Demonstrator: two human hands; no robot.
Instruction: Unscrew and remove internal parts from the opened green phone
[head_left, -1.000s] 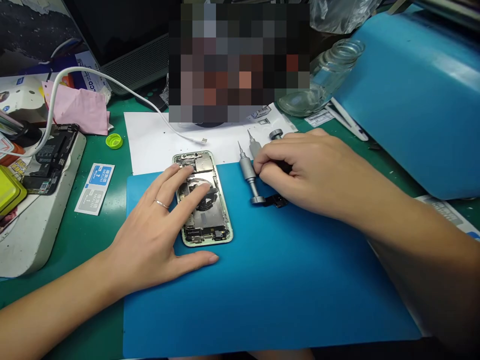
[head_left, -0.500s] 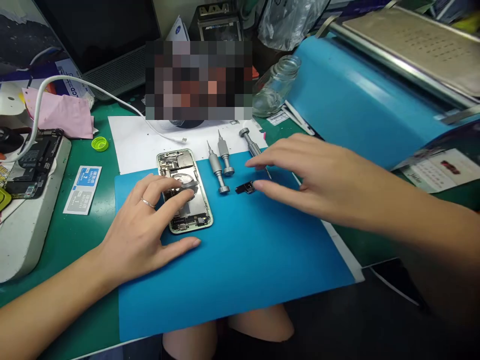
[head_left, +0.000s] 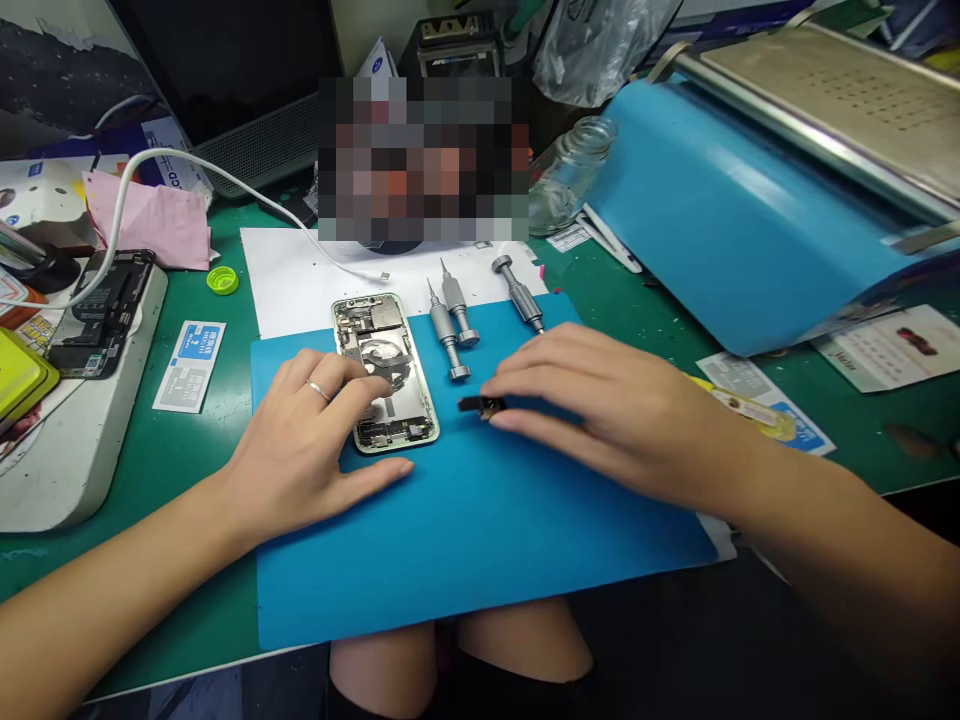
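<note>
An opened phone (head_left: 390,400) with a pale frame and bare inner parts lies on the blue mat (head_left: 450,540). My left hand (head_left: 311,430) rests at its left side, fingertips on its inside and thumb stretched out over the mat. The fingers are apart and hold nothing. To the right of the phone, my right hand (head_left: 600,400) pinches a small black phone camera module (head_left: 491,407) between thumb and fingers; its flat dark tail points left. Two grey screwdrivers (head_left: 448,340) lie between the phone and the right hand. A third screwdriver (head_left: 517,293) lies beyond the right hand.
A white cable (head_left: 352,268) ends on white paper (head_left: 277,290) behind the mat. On the left are a white device with another phone (head_left: 105,310), a small card (head_left: 190,367) and a green cap (head_left: 223,280). A glass jar (head_left: 574,175) and a blue-covered machine (head_left: 705,200) stand right.
My right hand has closed its thumb and fingers on the black camera module, which lay on the mat before. My left hand stays on the phone. The whole view has shifted slightly.
</note>
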